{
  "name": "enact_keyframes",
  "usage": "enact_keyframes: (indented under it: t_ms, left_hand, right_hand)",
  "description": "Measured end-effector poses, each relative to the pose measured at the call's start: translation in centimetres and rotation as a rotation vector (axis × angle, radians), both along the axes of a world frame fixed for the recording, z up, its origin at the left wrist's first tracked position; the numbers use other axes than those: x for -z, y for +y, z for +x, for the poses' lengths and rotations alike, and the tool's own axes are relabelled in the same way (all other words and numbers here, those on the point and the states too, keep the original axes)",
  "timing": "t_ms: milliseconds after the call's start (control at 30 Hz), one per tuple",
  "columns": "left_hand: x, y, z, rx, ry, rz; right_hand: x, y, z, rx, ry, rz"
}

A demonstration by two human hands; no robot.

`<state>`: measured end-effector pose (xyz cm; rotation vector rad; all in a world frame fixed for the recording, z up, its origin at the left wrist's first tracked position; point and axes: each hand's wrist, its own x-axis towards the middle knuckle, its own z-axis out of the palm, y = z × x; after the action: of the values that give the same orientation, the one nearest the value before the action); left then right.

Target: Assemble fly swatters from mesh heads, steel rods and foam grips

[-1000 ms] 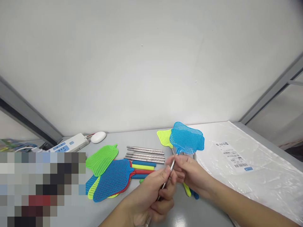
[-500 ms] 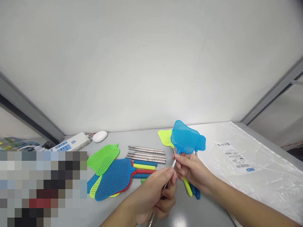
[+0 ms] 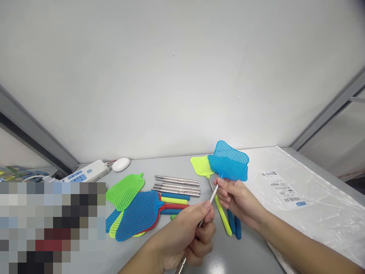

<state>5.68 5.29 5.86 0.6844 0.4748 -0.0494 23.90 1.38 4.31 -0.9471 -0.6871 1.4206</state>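
Observation:
My left hand [image 3: 196,232] is closed around a slim metal rod [image 3: 213,193], which slants up to the right; its lower end shows below the fist. At the rod's upper end, my right hand [image 3: 235,198] pinches the neck of a blue fly swatter head [image 3: 230,158]. Whether the rod sits inside that neck is hidden by the fingers. Behind lies a yellow fly swatter [image 3: 202,166] with a metal shaft and yellow grip. Beside it, blue grips [image 3: 238,227] show under my right hand, and another blue mesh head is partly covered by the held one.
Left on the grey table [image 3: 139,166] lie a green swatter head [image 3: 125,191] and overlapping blue heads [image 3: 139,215] with red and yellow ones. Several metal rods [image 3: 176,184] and coloured grips [image 3: 174,200] are in the middle. A white plastic bag [image 3: 316,217], power strip [image 3: 85,172] and white oval object [image 3: 121,164] surround these.
My right hand and the blue swatter head have shifted up and right. More of the rod shows between my hands, while my left hand has barely moved.

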Motion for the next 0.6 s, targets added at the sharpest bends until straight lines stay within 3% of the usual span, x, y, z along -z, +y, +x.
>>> enact_keyframes:
  t_ms: [333,600]
  left_hand:
    - [0.3,0.6,-0.5,0.067,-0.046,-0.076]
    - [0.5,0.6,-0.9,0.061,-0.053,-0.040]
  right_hand:
    - [-0.5,0.3,1.2,0.044,0.024,0.009]
    - [0.8,0.5,0.3,0.030,-0.060,0.090]
